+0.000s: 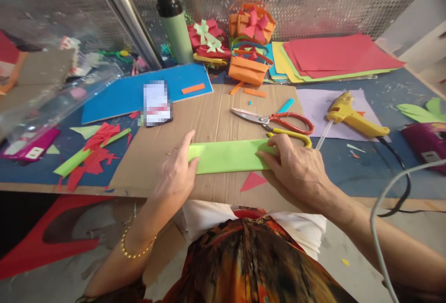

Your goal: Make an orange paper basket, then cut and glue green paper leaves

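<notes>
A folded strip of light green paper point(228, 156) lies flat on a brown cardboard sheet point(212, 117) at the near edge of the table. My left hand point(176, 173) presses on the strip's left end with fingers closed over it. My right hand point(296, 166) pinches and holds down the strip's right end. A small red paper triangle point(252, 181) lies just below the strip, between my hands.
Red-handled scissors point(272, 119) and a yellow glue gun point(351, 117) lie behind my right hand. Further back stand a green flask point(176, 29), paper gift boxes point(251, 24), stacked coloured sheets point(334, 56) and a blue sheet point(135, 91). Red and green scraps point(94, 152) lie left.
</notes>
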### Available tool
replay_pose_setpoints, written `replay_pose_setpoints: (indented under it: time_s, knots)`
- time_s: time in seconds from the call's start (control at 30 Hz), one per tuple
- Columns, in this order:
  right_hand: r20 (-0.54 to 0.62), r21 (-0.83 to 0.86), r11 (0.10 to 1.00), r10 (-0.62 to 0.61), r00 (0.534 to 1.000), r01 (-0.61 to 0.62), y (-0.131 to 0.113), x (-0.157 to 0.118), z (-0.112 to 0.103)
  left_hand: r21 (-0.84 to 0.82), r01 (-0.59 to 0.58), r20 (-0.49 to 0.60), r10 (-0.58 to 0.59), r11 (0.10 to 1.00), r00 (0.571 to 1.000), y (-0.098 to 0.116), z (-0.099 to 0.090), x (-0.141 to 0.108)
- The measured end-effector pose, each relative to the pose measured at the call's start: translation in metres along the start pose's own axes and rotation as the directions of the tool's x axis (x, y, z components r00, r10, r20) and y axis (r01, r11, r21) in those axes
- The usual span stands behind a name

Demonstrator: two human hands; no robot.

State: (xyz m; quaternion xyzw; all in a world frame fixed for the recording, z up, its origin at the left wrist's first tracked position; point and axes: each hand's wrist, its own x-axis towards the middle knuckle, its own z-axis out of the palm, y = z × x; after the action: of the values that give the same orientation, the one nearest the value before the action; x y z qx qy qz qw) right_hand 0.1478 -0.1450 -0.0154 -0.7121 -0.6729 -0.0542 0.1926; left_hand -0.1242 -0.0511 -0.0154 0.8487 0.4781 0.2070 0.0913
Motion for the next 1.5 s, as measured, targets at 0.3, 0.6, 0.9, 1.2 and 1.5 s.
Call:
replay_pose_setpoints:
  time_s: [0.3,0.6,0.9,1.2,1.5]
  knots:
    - [0.019,0.159,0.975,0.155,0.988,-0.156,0.003,-0.004,-0.001,0.094,0.133,-0.033,-0.131,0.987,0.991,-0.005,0.002,-0.001]
    - [0.057,0.230,0.950,0.204,0.977,-0.212,0.001,-0.001,-0.005,0.182,0.161,0.001,-0.164,0.970,0.987,0.002,-0.003,0.002]
    - [0.044,0.140,0.972,0.184,0.982,-0.189,-0.001,-0.002,-0.005,0.121,0.108,-0.064,-0.101,0.987,0.993,-0.002,0.001,0.001]
    - [0.055,0.098,0.969,0.224,0.973,-0.228,0.000,-0.002,-0.005,0.060,0.121,-0.029,-0.119,0.991,0.992,-0.004,0.004,0.003]
    - [0.021,0.049,0.969,0.243,0.970,-0.244,0.009,-0.011,0.000,0.130,0.193,0.002,-0.194,0.973,0.981,0.014,0.004,0.001]
